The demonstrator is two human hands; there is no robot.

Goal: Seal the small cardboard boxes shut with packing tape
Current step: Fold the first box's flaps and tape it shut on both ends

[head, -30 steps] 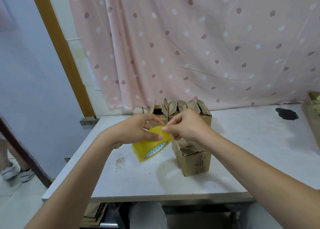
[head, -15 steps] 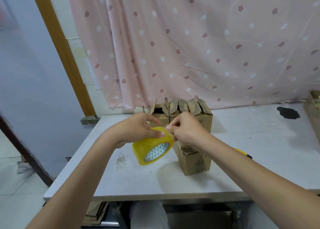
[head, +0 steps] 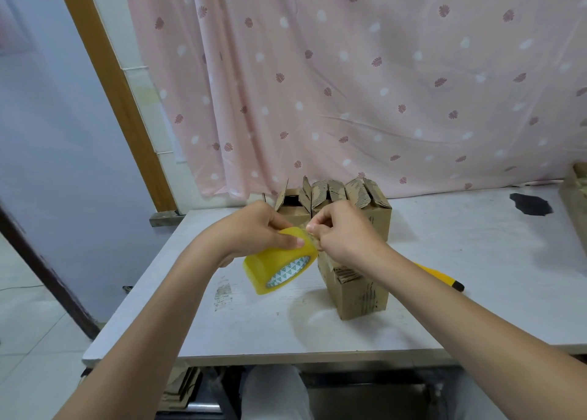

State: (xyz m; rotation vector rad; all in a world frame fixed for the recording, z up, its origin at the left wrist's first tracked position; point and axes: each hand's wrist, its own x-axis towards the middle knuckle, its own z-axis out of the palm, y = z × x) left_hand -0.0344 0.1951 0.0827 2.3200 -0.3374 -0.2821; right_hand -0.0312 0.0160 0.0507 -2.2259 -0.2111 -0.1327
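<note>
The left hand (head: pixel 254 232) is gripping the tape roll (head: pixel 279 268) above the worktop (head: pixel 476 260), its fingers (head: pixel 293 240) curled over the roll's top, thumb pressing the outer face. The right hand (head: pixel 344 235) is pinching at the tape's end on the roll's right upper edge, fingertips closed together on it. Compared with half a second ago, the roll is sitting a little more tilted, with its patterned core facing near and right, and the right hand's fingers are working slightly farther over the rim; both hands are staying at the same spot. Just right of the roll and behind the right wrist, a box (head: pixel 359 295) is standing on the worktop. More boxes (head: pixel 333 197) with raised flaps are standing in a row beyond it. A yellow cutter (head: pixel 441 276) is lying right of the near box.
</note>
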